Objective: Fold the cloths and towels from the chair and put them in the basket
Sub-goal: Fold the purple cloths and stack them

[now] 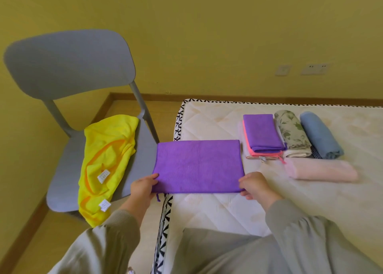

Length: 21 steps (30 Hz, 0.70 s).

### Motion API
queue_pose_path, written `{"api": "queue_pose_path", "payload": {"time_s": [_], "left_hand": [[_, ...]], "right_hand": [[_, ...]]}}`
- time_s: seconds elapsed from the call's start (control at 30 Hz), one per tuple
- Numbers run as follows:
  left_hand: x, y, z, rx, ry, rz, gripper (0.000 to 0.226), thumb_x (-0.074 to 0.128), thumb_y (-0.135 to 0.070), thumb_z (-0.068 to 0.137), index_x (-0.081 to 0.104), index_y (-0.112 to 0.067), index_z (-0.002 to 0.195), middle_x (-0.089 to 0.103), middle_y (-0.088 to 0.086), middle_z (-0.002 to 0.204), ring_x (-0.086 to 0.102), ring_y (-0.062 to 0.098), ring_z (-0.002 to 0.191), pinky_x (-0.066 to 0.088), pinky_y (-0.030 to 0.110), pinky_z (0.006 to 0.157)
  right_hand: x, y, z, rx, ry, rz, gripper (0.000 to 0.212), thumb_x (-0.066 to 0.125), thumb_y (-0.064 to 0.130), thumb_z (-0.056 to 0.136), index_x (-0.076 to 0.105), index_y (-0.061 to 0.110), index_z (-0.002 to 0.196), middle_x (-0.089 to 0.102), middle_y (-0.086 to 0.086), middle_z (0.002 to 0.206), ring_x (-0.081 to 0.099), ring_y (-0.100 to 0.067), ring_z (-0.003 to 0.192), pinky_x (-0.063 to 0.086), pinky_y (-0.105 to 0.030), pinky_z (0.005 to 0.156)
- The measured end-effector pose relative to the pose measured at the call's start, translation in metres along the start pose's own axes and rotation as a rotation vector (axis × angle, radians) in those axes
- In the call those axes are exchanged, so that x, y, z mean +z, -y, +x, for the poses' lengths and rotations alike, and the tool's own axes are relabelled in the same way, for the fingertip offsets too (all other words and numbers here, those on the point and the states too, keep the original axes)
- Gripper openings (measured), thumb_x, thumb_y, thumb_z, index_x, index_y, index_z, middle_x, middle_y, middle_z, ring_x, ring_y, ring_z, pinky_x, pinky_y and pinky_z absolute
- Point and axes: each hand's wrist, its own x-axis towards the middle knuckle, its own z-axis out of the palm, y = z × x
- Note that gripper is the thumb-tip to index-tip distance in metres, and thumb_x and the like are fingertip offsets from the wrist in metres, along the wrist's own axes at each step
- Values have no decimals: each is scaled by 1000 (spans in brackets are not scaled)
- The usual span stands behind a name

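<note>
A purple cloth (198,166), folded into a flat rectangle, lies at the left edge of the white mattress (228,207). My left hand (143,187) pinches its near left corner and my right hand (253,185) pinches its near right corner. Yellow cloths (105,162) with orange trim lie crumpled on the seat of the grey chair (68,66) to the left. No basket is in view.
Folded cloths sit at the back right of the mattress: a small purple one (262,133) on a white, pink-edged one, a floral roll (292,131), a blue roll (319,135) and a pale pink towel (323,169). The yellow wall with sockets (314,68) stands behind.
</note>
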Motion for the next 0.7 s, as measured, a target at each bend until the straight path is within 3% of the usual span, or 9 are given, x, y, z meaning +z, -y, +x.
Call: {"api": "queue_pose_path", "payload": {"time_s": [0.1,0.17,0.23,0.3,0.37,0.43,0.5,0.6,0.7], "left_hand": [[-2,6,6,55,26,74,19,59,5,87,70,-10,91,54,11,111,55,29,99,52,37,84],[0,9,8,128,29,158,19,60,4,87,69,-12,88,57,12,108,56,25,87,53,36,79],[0,13,12,271,-10,412,15,62,-1,87,68,-11,95,61,15,107,58,26,85,54,37,79],[-3,16,13,390,-51,688,16,63,-12,87,65,-9,103,65,15,103,59,28,86,49,32,75],[-5,19,13,410,-48,819,24,61,-22,90,60,-7,108,64,14,100,60,30,91,47,32,76],[-3,20,15,333,-20,753,32,59,-26,92,56,-5,116,61,15,102,60,31,93,52,37,81],[0,19,13,215,36,535,36,60,-22,93,53,-1,121,56,15,106,56,30,93,53,40,78],[1,18,12,147,61,303,28,61,-14,91,54,0,115,56,16,104,57,28,89,53,38,71],[0,11,8,245,36,264,10,62,-12,90,60,-3,94,61,14,82,60,22,61,53,31,54]], "right_hand": [[6,-2,2,-38,-46,-78,14,51,-1,83,62,5,89,61,-14,72,61,-24,54,43,-25,48],[6,-3,2,-91,-89,-149,13,50,-2,80,60,7,79,59,-13,69,61,-27,60,43,-28,54],[4,-5,4,-157,-148,-240,16,52,-2,77,49,10,66,48,-9,62,51,-25,63,39,-26,58],[2,-7,7,-198,-195,-309,17,54,-1,75,42,10,68,39,-6,63,42,-24,66,30,-25,52],[2,-8,8,-208,-198,-333,12,56,3,76,45,5,73,40,-7,65,41,-24,64,24,-25,45],[3,-6,8,-205,-182,-330,14,60,6,78,48,4,71,41,-6,61,42,-23,59,24,-24,42],[3,-5,9,-181,-165,-301,26,62,9,79,44,6,60,39,-4,54,40,-20,49,24,-25,41],[1,-6,11,-135,-142,-251,39,63,12,82,39,10,51,38,-4,50,37,-17,45,25,-26,42],[-3,-1,11,-165,-242,-174,42,64,14,83,39,10,49,39,-7,52,38,-24,53,29,-29,49]]}}
